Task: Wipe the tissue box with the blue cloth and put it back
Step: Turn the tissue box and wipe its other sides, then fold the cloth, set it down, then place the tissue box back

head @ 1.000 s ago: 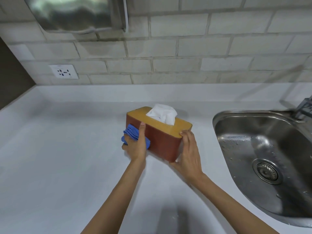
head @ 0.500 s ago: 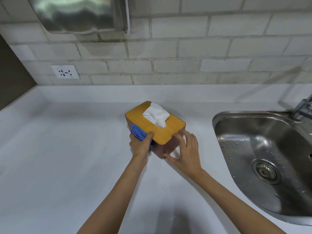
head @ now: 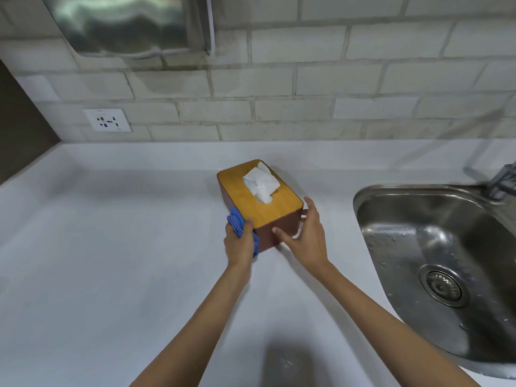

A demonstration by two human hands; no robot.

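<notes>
The tissue box (head: 268, 208) has a light wooden lid, dark reddish-brown sides and a white tissue sticking out of its slot. It rests flat on the white counter (head: 125, 247), turned at an angle. My left hand (head: 240, 243) grips the bunched blue cloth (head: 237, 223) and presses it against the box's near left corner. My right hand (head: 305, 236) is spread at the near right corner, thumb on the short side and fingers on the right side.
A steel sink (head: 435, 263) lies to the right, its tap (head: 499, 182) at the frame's edge. A wall socket (head: 107, 120) sits on the tiled wall at the left. A steel dispenser (head: 125, 23) hangs above it.
The box was tilted up with its long side showing; it has come down flat onto the counter and turned. My left hand with the cloth slid to its near left corner.
</notes>
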